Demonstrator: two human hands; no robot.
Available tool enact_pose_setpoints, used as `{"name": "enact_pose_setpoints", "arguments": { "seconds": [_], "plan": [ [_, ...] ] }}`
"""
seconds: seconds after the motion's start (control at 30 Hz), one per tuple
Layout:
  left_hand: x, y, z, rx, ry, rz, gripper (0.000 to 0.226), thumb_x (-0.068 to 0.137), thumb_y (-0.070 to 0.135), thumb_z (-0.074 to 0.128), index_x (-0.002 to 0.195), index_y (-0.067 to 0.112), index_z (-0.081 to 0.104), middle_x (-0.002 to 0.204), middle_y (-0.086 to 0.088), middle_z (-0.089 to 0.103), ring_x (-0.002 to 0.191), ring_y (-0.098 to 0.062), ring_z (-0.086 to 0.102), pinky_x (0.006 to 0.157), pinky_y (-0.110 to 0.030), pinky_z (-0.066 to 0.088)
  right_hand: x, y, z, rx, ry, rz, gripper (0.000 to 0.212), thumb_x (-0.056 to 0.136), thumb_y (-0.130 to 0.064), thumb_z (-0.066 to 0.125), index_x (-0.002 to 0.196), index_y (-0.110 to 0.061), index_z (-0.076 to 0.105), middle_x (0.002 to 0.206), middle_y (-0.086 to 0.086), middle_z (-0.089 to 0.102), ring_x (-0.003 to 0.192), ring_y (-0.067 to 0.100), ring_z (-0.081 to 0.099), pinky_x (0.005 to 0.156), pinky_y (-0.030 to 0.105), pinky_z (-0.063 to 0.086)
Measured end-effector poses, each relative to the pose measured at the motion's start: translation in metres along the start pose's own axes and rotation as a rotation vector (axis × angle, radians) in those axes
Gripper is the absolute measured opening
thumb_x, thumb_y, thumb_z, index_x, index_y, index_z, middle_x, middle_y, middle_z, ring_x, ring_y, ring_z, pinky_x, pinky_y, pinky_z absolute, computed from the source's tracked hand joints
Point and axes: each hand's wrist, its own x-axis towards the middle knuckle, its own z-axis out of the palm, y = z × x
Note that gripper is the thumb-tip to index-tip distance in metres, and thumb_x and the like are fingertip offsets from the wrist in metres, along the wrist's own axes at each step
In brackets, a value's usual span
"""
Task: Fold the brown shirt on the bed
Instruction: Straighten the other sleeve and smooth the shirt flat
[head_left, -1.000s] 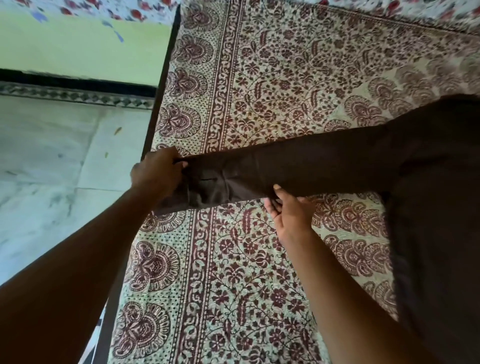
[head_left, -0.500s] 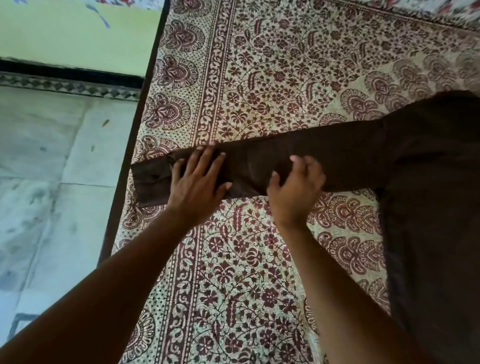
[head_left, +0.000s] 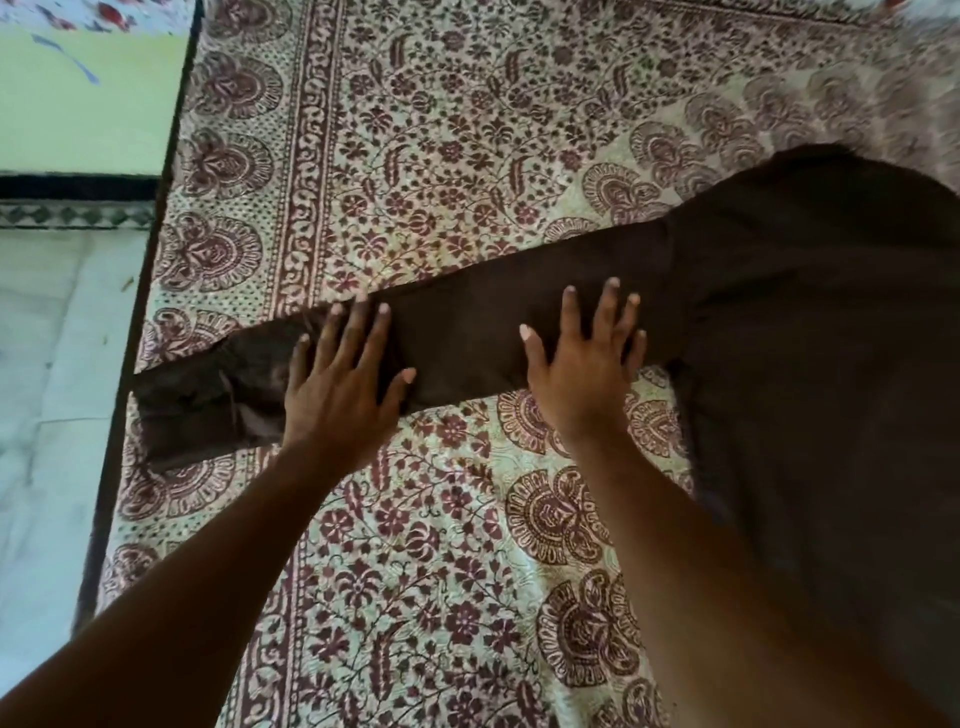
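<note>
Both hands, left hand (head_left: 340, 395) and right hand (head_left: 584, 366), press flat, fingers spread, on brown shirt (head_left: 810, 374) sleeve.

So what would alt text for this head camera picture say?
Two bare hands, left hand and right hand, press flat on the long sleeve of a dark brown cloth shirt spread over a cream bedsheet with maroon flowers.

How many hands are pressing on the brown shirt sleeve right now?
2. The left hand lies flat near the cuff end of the sleeve; the right hand lies flat nearer the shirt body.
</note>
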Motion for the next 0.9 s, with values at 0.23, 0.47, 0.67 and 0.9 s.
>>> {"name": "enact_pose_setpoints", "arguments": {
  "seconds": [0.23, 0.47, 0.67, 0.9],
  "plan": [
    [0.011, 0.052, 0.012, -0.069, 0.134, -0.385, 0.075, 0.094, 0.045, 0.034, 0.16, 0.01, 0.025, 0.17, -0.01, 0.018, 0.158, -0.028, 0.013, 0.126, -0.058, 0.005, 0.014, 0.025, -0.017, -0.003, -0.292, -0.621, 0.075, 0.095, -0.073, 0.02, 0.16, -0.036, 0.023, 0.172, 0.012, 0.002, 0.158, 0.038, 0.0, 0.12, 0.067, 0.016],
    [0.061, 0.162, 0.029, -0.075, 0.016, 0.321, 0.067, 0.101, 0.042, 0.037, 0.162, 0.021, 0.02, 0.173, -0.002, 0.005, 0.158, -0.026, 0.011, 0.123, -0.052, 0.021, 0.053, 0.122, -0.03, 0.064, 0.054, 0.108, 0.062, 0.103, -0.052, 0.034, 0.157, -0.024, 0.035, 0.17, 0.015, 0.016, 0.157, 0.035, 0.01, 0.119, 0.059, 0.025],
    [0.088, 0.196, 0.053, 0.055, -0.071, 0.314, 0.064, 0.102, 0.051, 0.025, 0.162, 0.032, 0.017, 0.172, 0.005, 0.008, 0.158, -0.02, 0.012, 0.124, -0.049, 0.022, 0.043, 0.137, -0.008, 0.045, -0.109, 0.074, 0.072, 0.101, -0.059, 0.026, 0.162, -0.022, 0.02, 0.171, 0.018, 0.004, 0.158, 0.038, 0.0, 0.121, 0.065, 0.009],
    [0.088, 0.24, 0.035, 0.119, -0.103, 0.295, 0.075, 0.089, 0.041, 0.041, 0.156, 0.009, 0.033, 0.166, -0.016, 0.026, 0.153, -0.035, 0.026, 0.121, -0.057, 0.024, -0.024, 0.19, -0.027, 0.026, -0.008, 0.096, 0.066, 0.104, -0.059, 0.03, 0.161, -0.026, 0.027, 0.171, 0.014, 0.011, 0.158, 0.034, 0.006, 0.122, 0.06, 0.017]
  ]
}}
